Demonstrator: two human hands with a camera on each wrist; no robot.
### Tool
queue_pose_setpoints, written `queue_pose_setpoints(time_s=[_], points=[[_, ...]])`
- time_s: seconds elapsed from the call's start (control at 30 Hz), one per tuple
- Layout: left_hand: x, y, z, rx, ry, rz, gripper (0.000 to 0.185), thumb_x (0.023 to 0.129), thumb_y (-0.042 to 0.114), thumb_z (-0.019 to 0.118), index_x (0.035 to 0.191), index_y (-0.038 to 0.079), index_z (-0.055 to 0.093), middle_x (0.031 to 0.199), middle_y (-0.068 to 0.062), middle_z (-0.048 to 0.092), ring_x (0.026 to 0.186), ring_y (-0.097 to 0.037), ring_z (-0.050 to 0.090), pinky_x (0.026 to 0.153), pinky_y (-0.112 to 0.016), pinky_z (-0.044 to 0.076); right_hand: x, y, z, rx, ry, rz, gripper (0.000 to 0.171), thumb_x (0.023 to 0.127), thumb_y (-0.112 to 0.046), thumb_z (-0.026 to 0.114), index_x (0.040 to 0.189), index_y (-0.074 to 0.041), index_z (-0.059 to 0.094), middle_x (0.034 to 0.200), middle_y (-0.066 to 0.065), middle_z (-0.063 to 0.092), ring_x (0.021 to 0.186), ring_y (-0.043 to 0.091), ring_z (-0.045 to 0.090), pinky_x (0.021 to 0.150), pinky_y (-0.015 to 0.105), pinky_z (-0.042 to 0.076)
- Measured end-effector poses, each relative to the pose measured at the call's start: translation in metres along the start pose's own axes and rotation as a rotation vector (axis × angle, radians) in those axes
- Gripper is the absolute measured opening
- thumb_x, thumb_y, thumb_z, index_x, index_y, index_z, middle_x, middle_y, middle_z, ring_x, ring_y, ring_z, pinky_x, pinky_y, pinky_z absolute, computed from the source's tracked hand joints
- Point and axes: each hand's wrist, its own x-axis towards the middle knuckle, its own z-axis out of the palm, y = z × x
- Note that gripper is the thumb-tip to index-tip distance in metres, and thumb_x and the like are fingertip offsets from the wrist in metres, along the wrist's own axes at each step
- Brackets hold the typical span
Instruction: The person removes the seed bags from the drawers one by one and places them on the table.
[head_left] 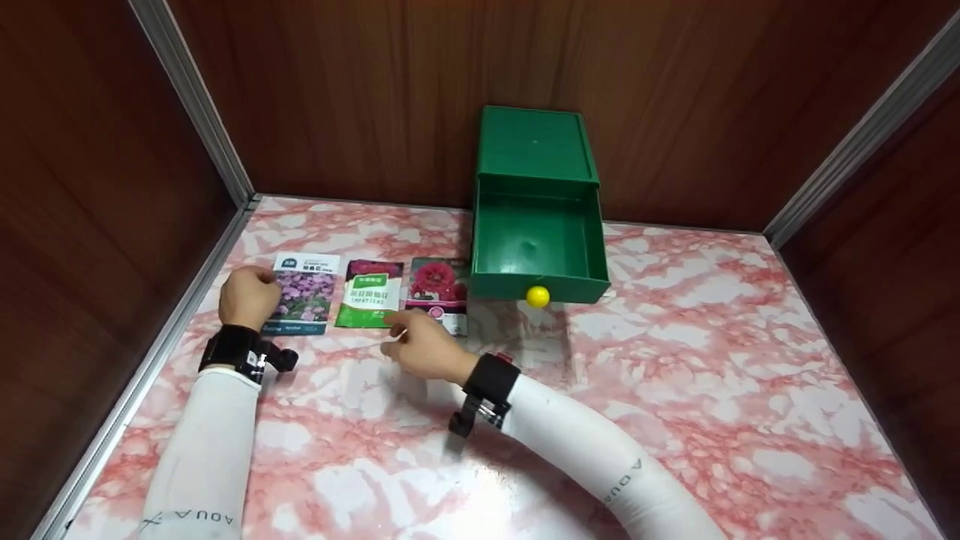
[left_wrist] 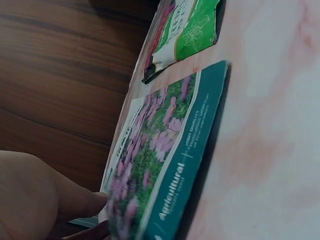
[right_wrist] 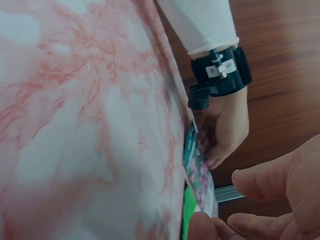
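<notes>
Three flower seed packets lie side by side on the marbled tabletop. The leftmost, a purple-flower seed packet [head_left: 306, 294], has my left hand [head_left: 250, 294] at its left edge. In the left wrist view my thumb [left_wrist: 95, 204] lies on that packet's edge, with fingers curled under it, pinching it. My right hand [head_left: 427, 346] hovers by the lower right corner of the green impatiens seed packet [head_left: 369, 296], thumb and fingers apart and holding nothing. Just beyond that hand lies the pink-flower seed packet [head_left: 435, 283], its lower part partly covered by the hand.
A green drawer box [head_left: 536, 142] stands against the back wall, its drawer [head_left: 525, 238] pulled out towards me, with a yellow knob [head_left: 538, 297] in front. The drawer's left side borders the pink packet. Wooden panels with metal corner strips [head_left: 225, 165] enclose the table [head_left: 675, 360].
</notes>
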Motion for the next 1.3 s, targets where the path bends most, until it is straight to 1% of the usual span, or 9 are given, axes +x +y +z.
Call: queue_pose_setpoints(time_s=[0.17,0.27,0.37,0.57,0.7,0.83,1.0,1.17,1.3], points=[[0.0,0.003,0.0,0.014,0.015,0.013,0.044,0.093,0.012,0.058,0.13,-0.002,0.078,0.133,-0.025,0.075,0.121,-0.047,0.069,0.1,-0.06,0.052,-0.018,-0.003,-0.013,-0.024,0.033,-0.068,0.041,0.105,-0.011,0.074,0.142,0.006,0.068,0.129,0.022,0.069,0.109,0.027,0.072,0.093,0.034,0.059],[-0.001,0.007,0.001,0.018,0.022,0.008,0.043,0.097,0.014,0.06,0.133,-0.001,0.077,0.133,-0.025,0.075,0.122,-0.048,0.068,0.102,-0.06,0.052,-0.032,-0.003,-0.023,-0.025,0.061,-0.099,0.034,0.105,-0.011,0.074,0.136,0.004,0.07,0.126,0.019,0.07,0.107,0.026,0.072,0.09,0.032,0.061],[-0.001,0.013,0.001,0.003,0.028,0.033,0.041,0.101,0.019,0.064,0.134,-0.003,0.076,0.131,-0.026,0.075,0.12,-0.048,0.068,0.103,-0.061,0.052,-0.049,-0.001,-0.035,-0.039,0.112,-0.135,0.029,0.106,-0.012,0.075,0.132,0.001,0.072,0.123,0.014,0.071,0.106,0.024,0.073,0.089,0.033,0.062],[0.003,0.038,-0.001,-0.152,0.0,0.121,0.041,0.108,0.022,0.067,0.134,-0.008,0.074,0.133,-0.029,0.073,0.122,-0.043,0.067,0.109,-0.054,0.049,-0.081,0.014,-0.06,-0.106,0.286,-0.216,0.02,0.104,-0.01,0.077,0.122,0.0,0.076,0.111,0.011,0.073,0.097,0.022,0.07,0.085,0.035,0.061],[0.001,0.063,0.005,-0.249,-0.015,0.184,0.042,0.11,0.024,0.067,0.137,-0.008,0.073,0.135,-0.028,0.073,0.124,-0.039,0.067,0.11,-0.049,0.05,-0.098,0.026,-0.078,-0.169,0.417,-0.215,0.01,0.104,-0.013,0.079,0.111,-0.005,0.079,0.103,0.004,0.074,0.089,0.019,0.067,0.081,0.036,0.06],[-0.004,0.095,0.012,-0.353,-0.056,0.239,0.044,0.111,0.026,0.068,0.139,-0.008,0.072,0.133,-0.027,0.074,0.118,-0.033,0.069,0.101,-0.038,0.055,-0.111,0.035,-0.093,-0.181,0.503,-0.197,0.009,0.104,-0.016,0.081,0.099,-0.009,0.079,0.091,0.0,0.073,0.077,0.014,0.065,0.073,0.033,0.057],[-0.01,0.141,0.02,-0.477,-0.166,0.302,0.045,0.113,0.028,0.067,0.142,-0.006,0.07,0.131,-0.026,0.074,0.113,-0.033,0.072,0.091,-0.036,0.064,-0.122,0.043,-0.101,-0.173,0.511,-0.191,0.01,0.104,-0.016,0.082,0.095,-0.011,0.08,0.083,-0.005,0.071,0.07,0.011,0.061,0.067,0.031,0.054],[-0.019,0.182,0.033,-0.5,-0.23,0.343,0.046,0.113,0.033,0.069,0.14,-0.004,0.071,0.129,-0.021,0.075,0.11,-0.03,0.074,0.087,-0.032,0.063,-0.124,0.045,-0.104,-0.17,0.499,-0.201,0.01,0.104,-0.017,0.081,0.097,-0.011,0.08,0.086,-0.005,0.072,0.072,0.011,0.063,0.068,0.031,0.056],[-0.025,0.206,0.045,-0.508,-0.267,0.387,0.043,0.113,0.032,0.07,0.136,-0.003,0.073,0.122,-0.021,0.076,0.102,-0.024,0.073,0.084,-0.032,0.064,-0.122,0.045,-0.104,-0.154,0.487,-0.197,0.01,0.105,-0.017,0.08,0.098,-0.011,0.08,0.085,-0.004,0.072,0.071,0.011,0.062,0.067,0.03,0.055]])
